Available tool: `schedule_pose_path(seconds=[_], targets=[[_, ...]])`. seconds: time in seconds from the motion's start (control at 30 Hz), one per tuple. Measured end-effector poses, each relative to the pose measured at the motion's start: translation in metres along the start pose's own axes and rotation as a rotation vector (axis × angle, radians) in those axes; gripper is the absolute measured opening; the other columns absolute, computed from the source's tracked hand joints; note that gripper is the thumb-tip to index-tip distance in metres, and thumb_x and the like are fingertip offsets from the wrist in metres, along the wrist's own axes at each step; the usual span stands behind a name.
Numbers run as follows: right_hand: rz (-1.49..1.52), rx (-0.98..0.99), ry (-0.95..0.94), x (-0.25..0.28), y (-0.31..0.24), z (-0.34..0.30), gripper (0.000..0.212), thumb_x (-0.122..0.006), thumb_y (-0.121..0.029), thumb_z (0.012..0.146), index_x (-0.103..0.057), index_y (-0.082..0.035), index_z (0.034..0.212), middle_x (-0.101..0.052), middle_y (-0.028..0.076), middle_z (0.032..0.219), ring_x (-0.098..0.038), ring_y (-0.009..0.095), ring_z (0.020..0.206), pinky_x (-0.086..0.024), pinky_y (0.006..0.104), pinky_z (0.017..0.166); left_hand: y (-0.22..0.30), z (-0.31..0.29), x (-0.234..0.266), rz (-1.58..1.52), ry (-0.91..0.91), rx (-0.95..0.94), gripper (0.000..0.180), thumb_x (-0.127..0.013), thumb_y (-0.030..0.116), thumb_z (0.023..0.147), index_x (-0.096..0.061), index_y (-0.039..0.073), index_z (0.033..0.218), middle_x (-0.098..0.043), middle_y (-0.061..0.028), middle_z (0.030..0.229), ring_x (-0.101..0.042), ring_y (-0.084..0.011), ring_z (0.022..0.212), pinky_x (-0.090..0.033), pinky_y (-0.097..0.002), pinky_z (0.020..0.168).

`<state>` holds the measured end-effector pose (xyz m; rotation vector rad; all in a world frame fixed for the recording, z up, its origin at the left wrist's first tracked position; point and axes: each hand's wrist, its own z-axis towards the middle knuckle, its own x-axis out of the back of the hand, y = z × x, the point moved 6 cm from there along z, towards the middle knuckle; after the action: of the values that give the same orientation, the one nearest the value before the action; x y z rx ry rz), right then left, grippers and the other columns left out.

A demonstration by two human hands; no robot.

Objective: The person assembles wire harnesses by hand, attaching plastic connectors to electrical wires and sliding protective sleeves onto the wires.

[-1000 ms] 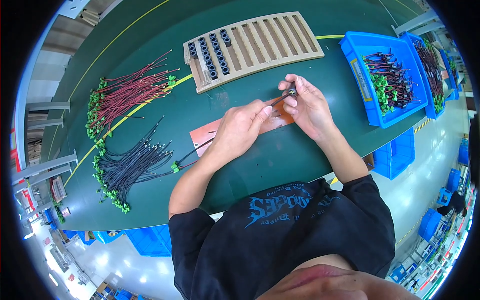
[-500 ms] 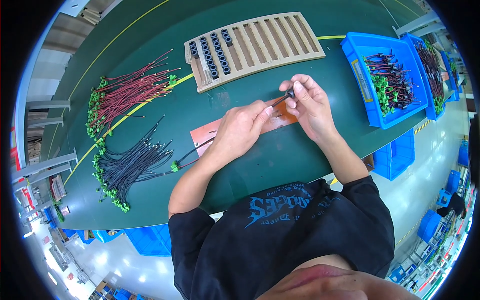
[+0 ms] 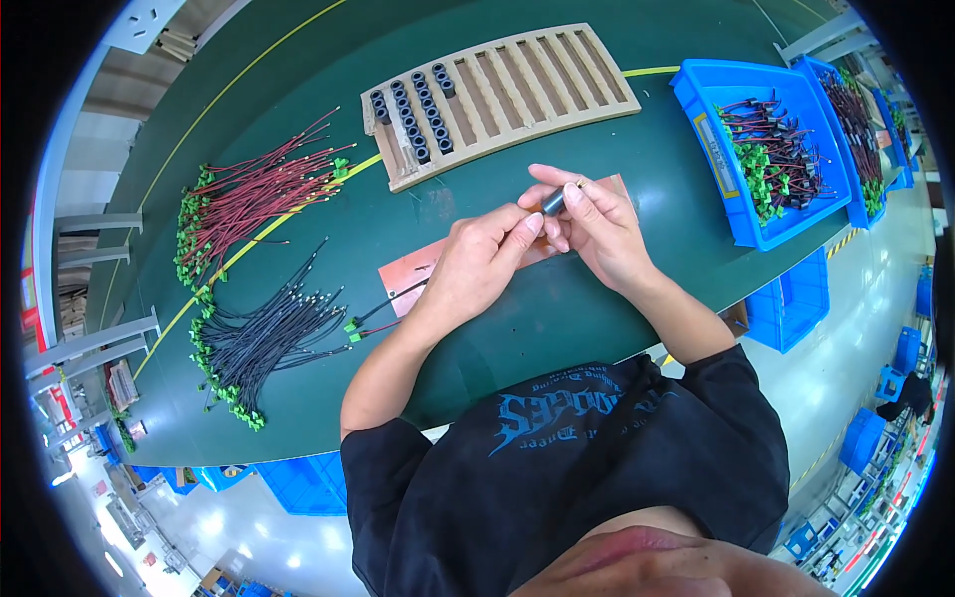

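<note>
My right hand (image 3: 594, 227) pinches a small dark cylindrical core (image 3: 553, 202) between thumb and fingers, just above the green table. My left hand (image 3: 480, 261) meets it from the left, its fingertips at the core's end, gripping thin wires that trail back under the wrist to a green connector (image 3: 353, 326) lying on the table. Both hands hover over a thin orange-brown sheet (image 3: 408, 271). The wire ends inside the fingers are hidden.
A slatted wooden rack (image 3: 527, 85) with several dark cores (image 3: 410, 109) lies beyond the hands. A bundle of red wires (image 3: 254, 194) and one of black wires (image 3: 264, 338) lie at the left. Blue bins (image 3: 764, 149) of wired green connectors stand at the right.
My hands have stayed together over the orange-brown sheet. The dark core now shows more plainly between my right fingers, with my left fingertips pressed closer to it.
</note>
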<state>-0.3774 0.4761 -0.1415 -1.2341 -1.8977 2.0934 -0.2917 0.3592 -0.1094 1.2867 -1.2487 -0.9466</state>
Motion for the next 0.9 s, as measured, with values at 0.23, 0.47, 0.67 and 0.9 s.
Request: schedule_pose_path(seconds=[0.23, 0.47, 0.67, 0.9], targets=[[0.031, 0.012, -0.024, 0.0005, -0.0074, -0.0005, 0.046, -0.043, -0.028, 0.109, -0.049, 0.002, 0.143, -0.065, 0.015, 0.113, -0.053, 0.012, 0.077, -0.047, 0.0262, 0.068, 0.0059, -0.0018, 0.0015, 0.037, -0.021, -0.030, 0.026, -0.053, 0.023, 0.105, -0.067, 0.002, 0.099, -0.059, -0.0027, 0.070, -0.051, -0.0095, 0.064, -0.042, -0.0285, 0.058], [0.020, 0.001, -0.008, 0.0017, -0.0042, -0.0001, 0.048, -0.043, -0.029, 0.109, -0.048, 0.002, 0.145, -0.065, 0.014, 0.113, -0.052, 0.012, 0.077, -0.048, 0.0266, 0.069, 0.0028, -0.0010, 0.0013, 0.050, -0.044, -0.009, 0.028, -0.051, 0.025, 0.106, -0.067, 0.002, 0.100, -0.059, -0.0027, 0.071, -0.052, -0.0101, 0.066, -0.042, -0.0286, 0.060], [0.015, -0.002, -0.037, -0.0004, -0.0024, -0.0007, 0.049, -0.040, -0.030, 0.110, -0.042, 0.000, 0.149, -0.063, 0.009, 0.119, -0.052, 0.007, 0.082, -0.043, 0.0217, 0.065, 0.0008, -0.0012, 0.0018, 0.060, -0.037, 0.005, 0.030, -0.050, 0.027, 0.107, -0.068, 0.003, 0.102, -0.059, -0.0026, 0.070, -0.052, -0.0095, 0.066, -0.042, -0.0282, 0.060], [-0.004, 0.011, -0.038, 0.0058, -0.0051, -0.0006, 0.044, -0.042, -0.028, 0.110, -0.049, 0.000, 0.143, -0.063, 0.008, 0.116, -0.053, 0.008, 0.079, -0.046, 0.0242, 0.067, -0.0009, -0.0010, 0.0007, 0.101, -0.016, 0.000, 0.026, -0.053, 0.024, 0.105, -0.068, 0.003, 0.101, -0.059, -0.0030, 0.067, -0.052, -0.0093, 0.062, -0.042, -0.0285, 0.057]])
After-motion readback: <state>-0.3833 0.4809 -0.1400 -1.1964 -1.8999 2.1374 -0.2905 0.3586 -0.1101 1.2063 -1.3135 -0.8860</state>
